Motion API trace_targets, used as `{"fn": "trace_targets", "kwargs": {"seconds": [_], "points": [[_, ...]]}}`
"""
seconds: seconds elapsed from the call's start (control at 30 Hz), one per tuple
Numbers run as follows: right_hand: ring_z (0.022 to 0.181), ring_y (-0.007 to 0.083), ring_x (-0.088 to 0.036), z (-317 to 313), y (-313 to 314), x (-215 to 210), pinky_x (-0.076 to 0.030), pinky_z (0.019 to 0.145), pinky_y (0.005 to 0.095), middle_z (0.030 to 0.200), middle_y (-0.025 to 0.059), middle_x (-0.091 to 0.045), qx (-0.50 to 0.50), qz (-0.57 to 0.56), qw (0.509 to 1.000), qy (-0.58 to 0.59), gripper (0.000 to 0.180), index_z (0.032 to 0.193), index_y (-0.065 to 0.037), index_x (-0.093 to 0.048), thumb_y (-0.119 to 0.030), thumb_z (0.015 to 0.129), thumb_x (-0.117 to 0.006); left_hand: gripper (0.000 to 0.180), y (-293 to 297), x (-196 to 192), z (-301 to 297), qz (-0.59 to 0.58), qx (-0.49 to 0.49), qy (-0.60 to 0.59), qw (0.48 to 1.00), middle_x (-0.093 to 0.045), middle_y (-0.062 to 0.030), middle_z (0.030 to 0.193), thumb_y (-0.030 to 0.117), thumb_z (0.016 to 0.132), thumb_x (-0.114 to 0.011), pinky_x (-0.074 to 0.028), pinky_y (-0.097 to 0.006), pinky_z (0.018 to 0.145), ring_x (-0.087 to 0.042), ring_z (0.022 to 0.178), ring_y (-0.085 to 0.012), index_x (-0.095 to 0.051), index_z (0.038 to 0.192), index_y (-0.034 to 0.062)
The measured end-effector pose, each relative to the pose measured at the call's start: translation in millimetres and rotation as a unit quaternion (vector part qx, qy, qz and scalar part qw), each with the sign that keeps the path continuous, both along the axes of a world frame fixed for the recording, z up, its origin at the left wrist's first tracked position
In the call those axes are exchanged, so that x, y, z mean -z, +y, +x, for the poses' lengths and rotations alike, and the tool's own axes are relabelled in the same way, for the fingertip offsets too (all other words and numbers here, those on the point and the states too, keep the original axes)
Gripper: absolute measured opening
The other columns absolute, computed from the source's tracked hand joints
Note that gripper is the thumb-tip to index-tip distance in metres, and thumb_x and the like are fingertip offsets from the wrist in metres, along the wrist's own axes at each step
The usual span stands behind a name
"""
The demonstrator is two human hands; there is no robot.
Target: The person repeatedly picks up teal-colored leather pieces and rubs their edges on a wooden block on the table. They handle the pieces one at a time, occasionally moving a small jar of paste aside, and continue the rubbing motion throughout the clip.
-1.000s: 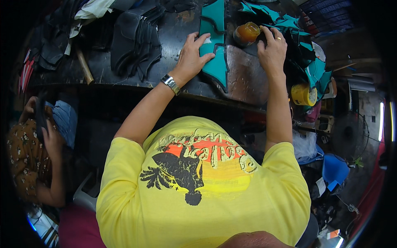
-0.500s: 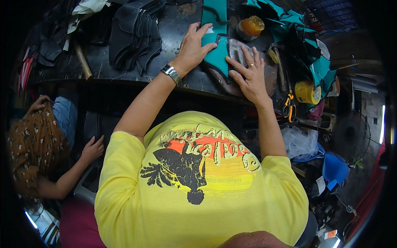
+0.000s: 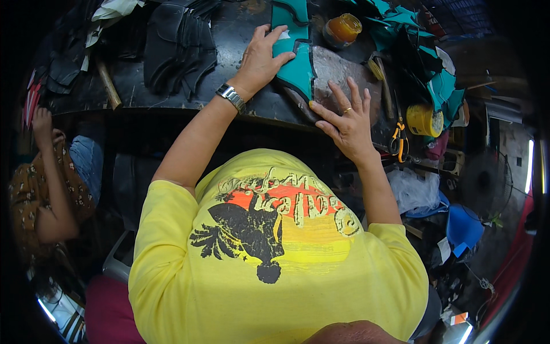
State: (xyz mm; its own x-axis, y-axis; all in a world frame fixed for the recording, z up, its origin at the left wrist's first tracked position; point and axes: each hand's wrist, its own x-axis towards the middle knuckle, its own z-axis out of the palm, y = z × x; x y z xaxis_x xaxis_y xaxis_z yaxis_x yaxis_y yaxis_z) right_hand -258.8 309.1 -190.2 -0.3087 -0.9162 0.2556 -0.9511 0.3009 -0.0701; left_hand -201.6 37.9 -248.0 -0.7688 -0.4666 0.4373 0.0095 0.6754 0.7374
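Our left grip (image 3: 259, 62) is spread with its fingertips flat on the teal piece (image 3: 298, 69), and our right grip (image 3: 351, 131) is spread too, one fingertip by the near corner. That piece lies partly on a brown board (image 3: 338, 66) on the table (image 3: 240, 28). Its dark edges show, but we can't tell if they're all done. To the right sits a heap of teal pieces (image 3: 423, 57), maybe done, maybe left.

Two slanting lines of pale, dark-edged, curly lettering (image 3: 303, 207) stand upside down from this view on the yellow shirt (image 3: 275, 312), near centre, across a red-to-yellow print (image 3: 312, 229).
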Motion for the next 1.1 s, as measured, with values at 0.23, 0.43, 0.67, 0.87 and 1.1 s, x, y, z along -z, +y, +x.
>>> {"fn": "trace_targets", "kwargs": {"seconds": [0.23,0.43,0.67,0.87,1.1], "points": [[0.145,0.0345,-0.037,-0.7,1.8,-20.0,-0.024,0.118,0.0554,0.152,0.0105,-0.048,-0.015,-0.124,0.978,-0.169,0.051,0.139,-0.023,-0.061,-0.03,0.09,-0.073,0.06,6.8,-33.5,8.4,0.002,-0.009,0.046,0.999,-0.051,-0.0197,0.14,0.02,0.083,-0.08,-0.053,-0.039,0.093,-0.06,0.118,-0.0343,-0.06,0.139,0.0133],[0.102,0.0176,-0.063,-21.8,-21.7,-29.6,-0.051,0.097,0.0345,0.137,0.0195,-0.054,0.023,-0.433,0.776,-0.458,0.091,0.163,-0.015,-0.005,-0.003,0.096,-0.064,0.057,36.0,-91.6,29.7,0.044,0.121,0.071,0.989,-0.051,-0.0116,0.141,0.001,0.082,-0.074,-0.057,-0.03,0.08,-0.064,0.11,-0.0227,-0.063,0.137,0.0114],[0.078,0.007,-0.057,-36.2,-34.1,-39.6,-0.048,0.063,0.0208,0.108,0.0063,-0.061,0.06,-0.379,0.79,-0.479,0.091,0.164,-0.021,-0.006,0.011,0.091,-0.049,0.055,64.1,-99.5,31.0,0.096,0.216,0.015,0.971,-0.049,-0.01,0.141,0.003,0.084,-0.074,-0.057,-0.027,0.081,-0.061,0.112,-0.0195,-0.061,0.137,0.0099],[0.07,0.0071,-0.054,-70.3,-16.9,-62.8,-0.046,0.056,0.0214,0.095,0.0041,-0.058,0.085,-0.38,0.793,-0.468,0.09,0.163,-0.018,-0.018,0.008,0.085,-0.054,0.048,58.2,-86.4,37.3,0.204,0.243,0.005,0.948,-0.046,-0.0088,0.144,0.006,0.09,-0.072,-0.057,-0.026,0.085,-0.063,0.105,-0.0152,-0.062,0.137,0.0093],[0.054,0.0171,-0.061,-235.6,19.2,-153.0,-0.054,0.051,0.0314,0.074,0.0072,-0.059,0.242,-0.479,0.77,-0.344,0.088,0.158,-0.006,-0.022,0.014,0.078,-0.052,0.037,31.6,-51.2,51.8,0.048,0.119,0.003,0.992,-0.055,-0.0122,0.133,0.006,0.087,-0.074,-0.052,-0.034,0.091,-0.062,0.105,-0.0233,-0.069,0.124,0.0071]]}}
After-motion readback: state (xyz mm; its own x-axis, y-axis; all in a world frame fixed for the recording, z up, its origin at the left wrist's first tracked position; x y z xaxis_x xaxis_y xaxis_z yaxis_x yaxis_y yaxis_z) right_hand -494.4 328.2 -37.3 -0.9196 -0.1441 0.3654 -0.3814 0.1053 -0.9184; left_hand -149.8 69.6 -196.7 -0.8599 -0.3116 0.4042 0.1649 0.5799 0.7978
